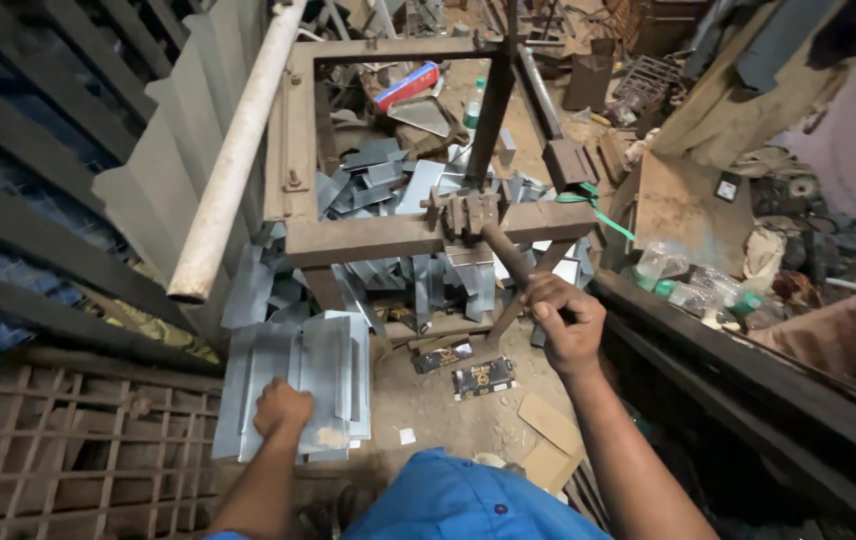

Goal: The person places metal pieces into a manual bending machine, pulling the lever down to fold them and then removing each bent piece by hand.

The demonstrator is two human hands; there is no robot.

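My right hand point(566, 322) grips the round wooden-brown lever handle point(505, 251) that sticks out from a rusty metal press frame point(388, 238). My left hand point(281, 408) rests closed on a stack of bent grey sheet-metal pieces point(323, 362) lying low at my front left. Beneath and behind the frame lies a heap of similar grey bent metal pieces point(393, 180). A small die block point(460, 213) sits on the frame's front bar, right where the lever meets it.
A long pale pipe point(235, 155) slants across the frame's left side. Corrugated grey sheets point(163, 180) lean at left, and a rusty grating point(78, 450) lies at lower left. Clear plastic bottles point(693, 290) and scrap crowd the right. Cardboard bits point(548, 425) lie on the dirt floor.
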